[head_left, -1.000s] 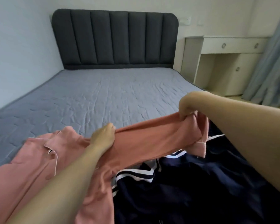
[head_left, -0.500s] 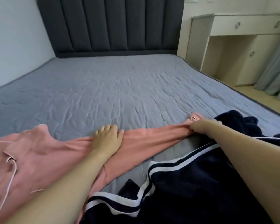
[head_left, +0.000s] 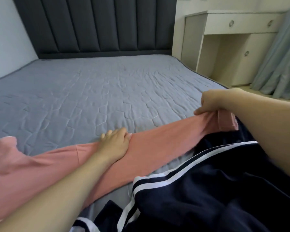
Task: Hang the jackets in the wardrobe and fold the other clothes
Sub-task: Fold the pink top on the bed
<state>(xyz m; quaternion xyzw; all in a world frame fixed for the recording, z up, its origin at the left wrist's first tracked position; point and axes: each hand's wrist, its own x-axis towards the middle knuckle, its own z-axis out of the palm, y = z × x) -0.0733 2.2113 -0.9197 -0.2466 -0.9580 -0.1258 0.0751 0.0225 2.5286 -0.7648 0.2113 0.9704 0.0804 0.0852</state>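
Note:
A pink shirt (head_left: 32, 166) lies on the grey bed (head_left: 90, 97) at the lower left, one long sleeve stretched out to the right. My left hand (head_left: 114, 141) presses flat on the middle of that sleeve, fingers straight. My right hand (head_left: 209, 102) pinches the sleeve's cuff end and holds it a little above the mattress. A navy jacket with white stripes (head_left: 208, 190) is heaped at the lower right, partly under the sleeve's end and under my right forearm.
A dark padded headboard (head_left: 97, 25) stands at the far end of the bed. To the right are a cream dressing table with drawers (head_left: 238, 39) and a blue-grey curtain (head_left: 281, 56). A pale wall runs along the left.
The sleeve came down from the air onto the mattress. My left hand went from gripping it to pressing flat. My right hand has now lifted the cuff end again slightly.

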